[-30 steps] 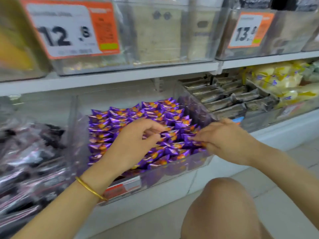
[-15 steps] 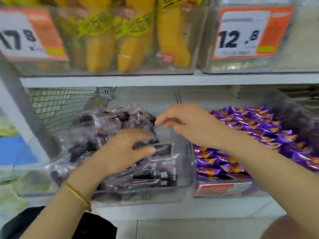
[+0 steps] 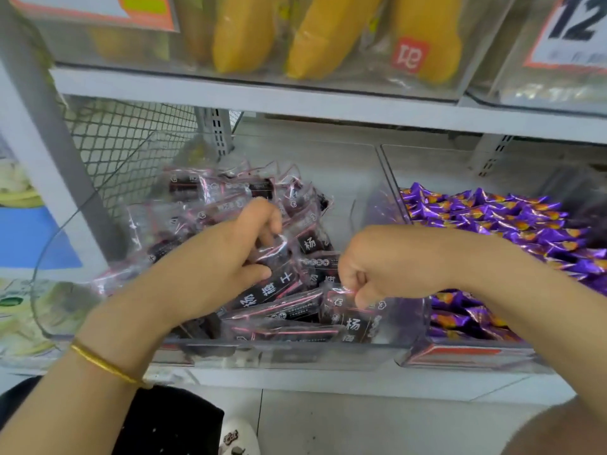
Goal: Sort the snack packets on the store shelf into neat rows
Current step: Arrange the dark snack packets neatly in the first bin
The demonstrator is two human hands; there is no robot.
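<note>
Fingers (image 3: 267, 221) of the left hand (image 3: 223, 261) are curled into the heap of dark snack packets (image 3: 230, 192), with the thumb clamping one lettered packet (image 3: 279, 285). Fingers (image 3: 359, 279) of the right hand (image 3: 391, 264) are pinched tight on the top seam of a corner packet (image 3: 353, 320) at the front right corner of the clear bin (image 3: 295, 354), which stands on the shelf (image 3: 328, 382).

Risks:
- The heap lies loose and criss-crossed, so lifting one packet could drag its neighbours over the low front wall.
- The slick film may slip from a seam-only pinch.

The wrappers are flat, oblong, glossy clear film with pink trim over dark contents. The purple packets (image 3: 492, 218) in the neighbouring bin (image 3: 460, 356) are foil, twisted at the ends.
</note>
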